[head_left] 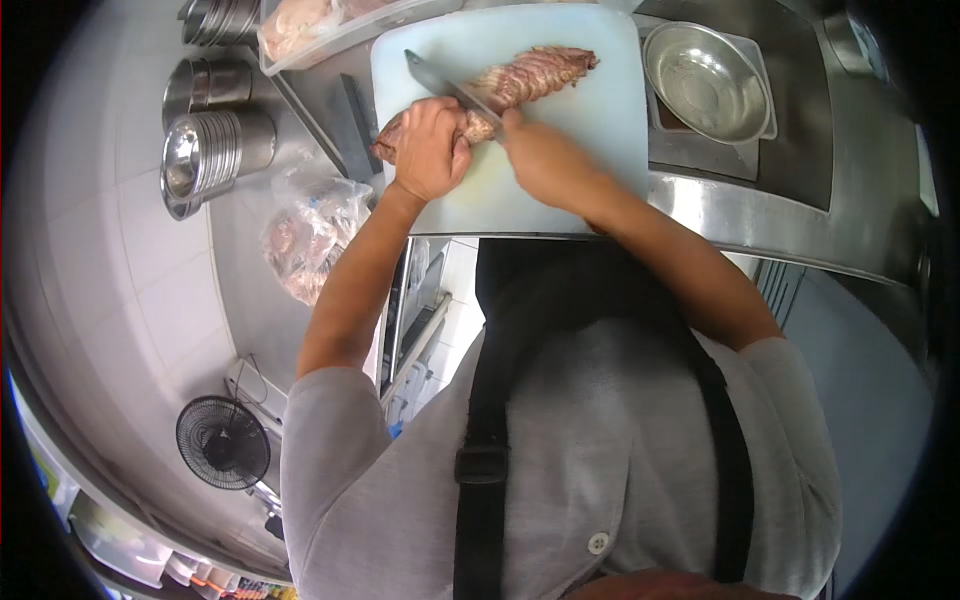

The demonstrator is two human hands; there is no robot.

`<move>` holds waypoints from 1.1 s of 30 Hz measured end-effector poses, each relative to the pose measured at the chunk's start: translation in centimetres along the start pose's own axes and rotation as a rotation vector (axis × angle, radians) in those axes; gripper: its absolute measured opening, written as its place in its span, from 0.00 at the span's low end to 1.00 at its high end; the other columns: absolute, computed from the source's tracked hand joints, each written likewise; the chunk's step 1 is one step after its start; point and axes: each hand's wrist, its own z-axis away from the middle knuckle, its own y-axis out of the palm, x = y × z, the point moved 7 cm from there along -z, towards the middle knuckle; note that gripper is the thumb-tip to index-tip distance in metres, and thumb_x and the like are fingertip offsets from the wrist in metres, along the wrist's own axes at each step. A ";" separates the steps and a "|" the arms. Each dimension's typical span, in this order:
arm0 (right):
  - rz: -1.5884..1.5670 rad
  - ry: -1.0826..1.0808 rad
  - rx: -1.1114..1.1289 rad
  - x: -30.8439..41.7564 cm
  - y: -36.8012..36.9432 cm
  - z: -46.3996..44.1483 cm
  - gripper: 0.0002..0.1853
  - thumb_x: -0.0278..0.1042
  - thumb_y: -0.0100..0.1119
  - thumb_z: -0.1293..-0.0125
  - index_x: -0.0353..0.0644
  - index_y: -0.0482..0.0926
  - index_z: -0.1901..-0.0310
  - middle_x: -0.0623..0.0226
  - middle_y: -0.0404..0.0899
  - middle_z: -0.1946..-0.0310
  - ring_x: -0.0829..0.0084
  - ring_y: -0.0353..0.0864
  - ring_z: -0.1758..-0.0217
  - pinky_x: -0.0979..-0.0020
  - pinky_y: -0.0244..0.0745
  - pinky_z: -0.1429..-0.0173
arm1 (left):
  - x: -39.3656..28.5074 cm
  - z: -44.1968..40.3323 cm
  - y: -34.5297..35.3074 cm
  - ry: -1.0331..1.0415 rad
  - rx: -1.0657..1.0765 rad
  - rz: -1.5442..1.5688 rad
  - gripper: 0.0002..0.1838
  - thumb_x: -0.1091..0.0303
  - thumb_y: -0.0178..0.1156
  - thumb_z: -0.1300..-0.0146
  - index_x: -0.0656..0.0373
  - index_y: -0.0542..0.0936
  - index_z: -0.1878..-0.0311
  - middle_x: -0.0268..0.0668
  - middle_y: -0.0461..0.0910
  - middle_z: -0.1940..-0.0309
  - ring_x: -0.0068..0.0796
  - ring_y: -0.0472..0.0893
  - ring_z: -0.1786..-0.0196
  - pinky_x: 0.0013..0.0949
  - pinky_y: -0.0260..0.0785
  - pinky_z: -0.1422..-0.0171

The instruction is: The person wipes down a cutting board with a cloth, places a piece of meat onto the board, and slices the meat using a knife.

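Note:
A long piece of browned meat [530, 80] lies across a pale cutting board [585, 175]; its right part is cut into thin slices that still lean together. My left hand [432, 148] presses down on the uncut left part, fingers curled over it. In my right hand [545, 162] is the handle of a knife [440, 78]. The blade slants up to the left across the meat, just beside my left fingertips. Slight blur covers the right hand, and the knife's handle is mostly hidden inside it.
Right of the board, a metal bowl [708, 82] sits on a white tray. A plastic bag of raw meat [305, 235] lies at left, below a dark rectangular block [357, 125]. Stacked metal bowls [215, 150] and a plastic tub of pale meat [310, 30] stand farther back.

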 end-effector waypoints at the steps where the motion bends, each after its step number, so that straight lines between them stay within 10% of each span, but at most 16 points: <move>1: -0.011 0.029 -0.009 -0.1 0.4 -1.0 0.12 0.27 0.46 0.23 0.31 0.73 0.44 0.34 0.87 0.56 0.38 0.89 0.49 0.39 0.82 0.46 | 0.1 -0.3 0.1 0.005 0.004 -0.001 0.17 0.71 0.63 0.46 0.57 0.77 0.51 0.47 0.78 0.43 0.54 0.74 0.41 0.54 0.65 0.36; 12: 0.084 -0.079 -0.185 1.7 3.5 0.2 0.11 0.31 0.48 0.21 0.33 0.73 0.46 0.48 0.90 0.67 0.47 0.92 0.65 0.47 0.86 0.62 | -0.7 -4.1 -7.3 -0.223 -0.219 0.002 0.13 0.77 0.66 0.42 0.62 0.80 0.53 0.47 0.81 0.52 0.51 0.79 0.48 0.48 0.72 0.41; 19: 0.100 -0.093 -0.188 2.1 3.2 0.4 0.11 0.30 0.49 0.23 0.35 0.74 0.45 0.47 0.91 0.64 0.50 0.94 0.59 0.51 0.88 0.55 | 1.7 -10.8 -2.7 -0.276 0.730 -0.201 0.19 0.64 0.81 0.53 0.52 0.88 0.56 0.41 0.86 0.51 0.48 0.83 0.40 0.52 0.74 0.34; 23: 0.054 -0.065 -0.149 1.3 2.0 0.4 0.12 0.29 0.46 0.21 0.33 0.73 0.43 0.46 0.90 0.63 0.45 0.92 0.57 0.46 0.85 0.53 | 2.1 -12.6 0.6 -0.156 0.823 -0.357 0.20 0.55 0.80 0.52 0.51 0.87 0.57 0.43 0.84 0.52 0.48 0.82 0.42 0.49 0.76 0.38; 30: -0.004 -0.083 -0.155 -0.2 -0.4 0.4 0.14 0.28 0.45 0.22 0.32 0.74 0.41 0.41 0.90 0.59 0.42 0.91 0.51 0.44 0.84 0.47 | 1.8 -11.8 -4.4 -0.309 0.050 0.063 0.14 0.63 0.79 0.44 0.54 0.88 0.56 0.42 0.86 0.53 0.48 0.82 0.41 0.55 0.72 0.35; 33: -0.129 -0.114 -0.172 -2.0 -0.9 -0.5 0.14 0.27 0.44 0.23 0.30 0.74 0.42 0.40 0.89 0.60 0.40 0.90 0.53 0.43 0.84 0.48 | -0.3 -7.6 -7.7 -0.401 0.038 0.114 0.18 0.64 0.82 0.45 0.56 0.87 0.54 0.40 0.84 0.51 0.47 0.81 0.40 0.53 0.70 0.35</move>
